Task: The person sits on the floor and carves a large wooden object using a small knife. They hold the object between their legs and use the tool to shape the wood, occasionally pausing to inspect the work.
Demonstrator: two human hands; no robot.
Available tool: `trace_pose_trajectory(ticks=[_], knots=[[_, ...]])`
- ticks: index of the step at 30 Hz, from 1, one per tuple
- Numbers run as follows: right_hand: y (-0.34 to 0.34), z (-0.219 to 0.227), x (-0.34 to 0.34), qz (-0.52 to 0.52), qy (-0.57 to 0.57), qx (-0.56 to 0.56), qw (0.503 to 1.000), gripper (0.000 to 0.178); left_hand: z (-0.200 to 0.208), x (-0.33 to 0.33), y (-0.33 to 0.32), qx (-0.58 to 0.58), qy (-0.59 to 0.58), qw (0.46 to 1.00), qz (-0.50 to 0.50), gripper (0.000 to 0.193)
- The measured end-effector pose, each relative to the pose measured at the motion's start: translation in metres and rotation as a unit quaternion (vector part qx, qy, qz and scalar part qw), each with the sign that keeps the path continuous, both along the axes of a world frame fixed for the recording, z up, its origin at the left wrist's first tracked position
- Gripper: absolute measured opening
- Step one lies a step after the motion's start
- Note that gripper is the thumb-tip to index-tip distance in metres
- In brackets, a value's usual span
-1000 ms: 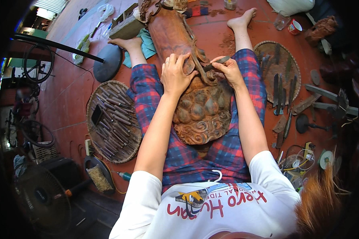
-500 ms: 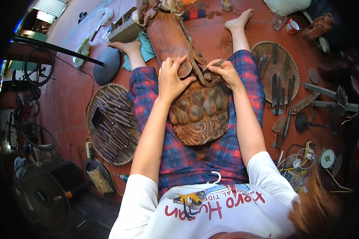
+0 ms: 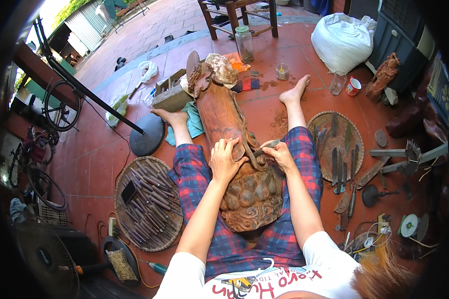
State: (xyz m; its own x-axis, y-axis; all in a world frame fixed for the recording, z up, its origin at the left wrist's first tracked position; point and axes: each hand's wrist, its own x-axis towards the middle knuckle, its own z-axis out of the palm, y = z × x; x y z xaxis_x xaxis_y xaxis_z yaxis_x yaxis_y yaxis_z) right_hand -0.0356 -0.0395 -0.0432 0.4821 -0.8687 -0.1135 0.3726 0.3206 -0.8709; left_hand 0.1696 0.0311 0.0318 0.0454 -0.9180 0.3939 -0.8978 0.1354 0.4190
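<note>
A brown wooden carving (image 3: 218,112) lies between my legs. It has a smooth shaft, twisting raised strands and a near end covered in rounded lumps and curls. My left hand (image 3: 226,160) lies on the carving's left side, fingers spread against a raised rounded part, holding nothing. In my right hand (image 3: 280,154) a narrow, flat, dark tool (image 3: 271,144) is pinched, angled down to the left across the raised strand. Its kind is unclear, and its lower end meets the wood or is very close to it.
Left of my legs, a round woven tray (image 3: 160,243) holds several handled carving tools. On the right, another woven tray (image 3: 329,115) holds flat blades. A black stand base (image 3: 147,135), glass jar (image 3: 244,45), red-and-white cup (image 3: 353,86) and white sack (image 3: 341,40) stand farther out.
The view has tilted up, so the scene sits lower and more of the far floor shows. Both hands stay at about the same part of the carving, the tool still in my right hand.
</note>
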Motion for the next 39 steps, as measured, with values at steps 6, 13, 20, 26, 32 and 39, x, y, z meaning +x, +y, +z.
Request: trace_pose_trajectory(ticks=[6, 13, 20, 26, 32, 39], knots=[[-0.007, -0.006, -0.011, 0.056, -0.026, -0.006, 0.998, 0.009, 0.008, -0.004, 0.004, -0.002, 0.015, 1.000, -0.017, 0.070], [0.005, -0.003, 0.002, -0.061, -0.006, -0.036, 0.997, 0.008, -0.003, -0.007, -0.002, -0.012, -0.020, 1.000, 0.015, 0.073], [-0.002, -0.003, 0.001, 0.026, 0.011, -0.037, 0.999, 0.009, 0.011, -0.007, 0.005, 0.018, 0.001, 1.000, -0.017, 0.076], [0.010, 0.001, 0.006, -0.040, 0.010, -0.061, 0.997, 0.008, -0.003, -0.008, 0.003, -0.011, -0.017, 1.000, 0.017, 0.073], [-0.007, -0.003, -0.005, 0.044, 0.000, 0.007, 0.999, 0.006, 0.011, -0.009, 0.004, 0.010, 0.000, 1.000, -0.009, 0.072], [0.008, 0.004, 0.000, -0.030, 0.011, -0.055, 0.998, 0.005, -0.003, -0.010, 0.002, -0.021, -0.015, 0.999, 0.021, 0.069]])
